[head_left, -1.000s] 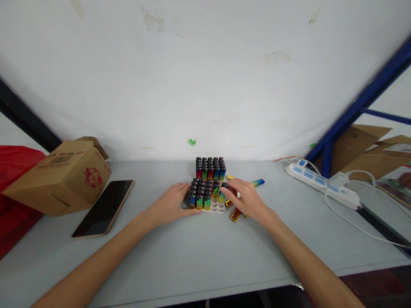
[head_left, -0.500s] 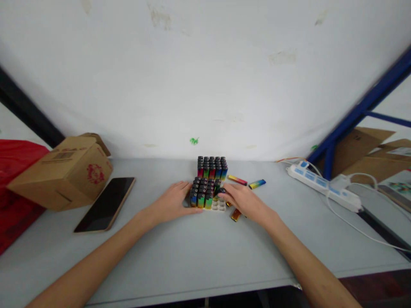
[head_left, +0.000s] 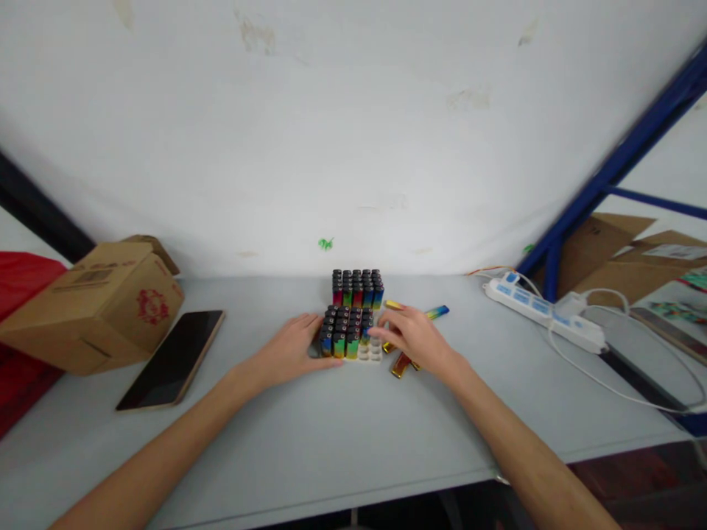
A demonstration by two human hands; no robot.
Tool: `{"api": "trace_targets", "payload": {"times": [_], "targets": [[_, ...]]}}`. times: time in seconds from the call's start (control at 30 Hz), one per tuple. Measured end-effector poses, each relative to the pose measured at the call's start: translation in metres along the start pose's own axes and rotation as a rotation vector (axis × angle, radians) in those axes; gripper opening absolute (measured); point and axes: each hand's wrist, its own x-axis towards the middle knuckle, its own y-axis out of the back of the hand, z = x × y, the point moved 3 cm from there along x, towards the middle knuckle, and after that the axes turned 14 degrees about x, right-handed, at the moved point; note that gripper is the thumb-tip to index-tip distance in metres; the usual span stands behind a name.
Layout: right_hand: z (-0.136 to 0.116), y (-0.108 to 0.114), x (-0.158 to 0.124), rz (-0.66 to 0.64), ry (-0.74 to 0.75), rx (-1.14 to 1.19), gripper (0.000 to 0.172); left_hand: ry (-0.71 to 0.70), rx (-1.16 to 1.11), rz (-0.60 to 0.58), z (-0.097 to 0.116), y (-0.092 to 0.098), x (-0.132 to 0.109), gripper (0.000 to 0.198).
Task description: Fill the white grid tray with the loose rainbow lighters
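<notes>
A pale tray (head_left: pixel 370 353) holds upright lighters (head_left: pixel 339 342) with black tops and coloured bodies; a few round slots show at its right front. My left hand (head_left: pixel 295 350) rests at the tray's left side, thumb along the front edge and fingers apart. Over the right side of the tray is my right hand (head_left: pixel 406 333), its fingertips beside a lighter standing in the tray; whether they grip anything is too small to tell. Behind stands a second block of upright lighters (head_left: pixel 358 288). Several loose lighters (head_left: pixel 401 366) lie under and beside my right hand.
At the left are a cardboard box (head_left: pixel 99 302), a red bag (head_left: pixel 27 294) and a black phone-like device (head_left: pixel 171 359). A white power strip (head_left: pixel 544 313) with cables lies at the right, near a blue metal frame (head_left: pixel 607 173) and more cardboard (head_left: pixel 596 254).
The lighter that was in my right hand now stands in the tray. My right fingers have drawn slightly back from it. The whole view has shifted a little.
</notes>
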Motion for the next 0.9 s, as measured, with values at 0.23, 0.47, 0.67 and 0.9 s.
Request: {"api": "trace_targets", "payload": {"times": [0.23,0.47,0.67,0.9], "targets": [[0.039,0.076,-0.018,-0.025,-0.2,0.112,0.057,0.03,0.038,-0.023,0.001,-0.001,0.0,0.074],[0.067,0.098,-0.044,-0.356,-0.531,0.257,0.068,0.016,0.038,-0.006,-0.001,-0.002,0.0,0.075],[0.076,0.092,-0.047,-0.388,-0.563,0.336,0.063,0.0,0.046,0.009,0.001,0.0,0.0,0.074],[0.065,0.101,-0.046,-0.263,-0.55,0.571,0.064,-0.001,0.05,0.017,0.001,-0.001,0.0,0.074]]}}
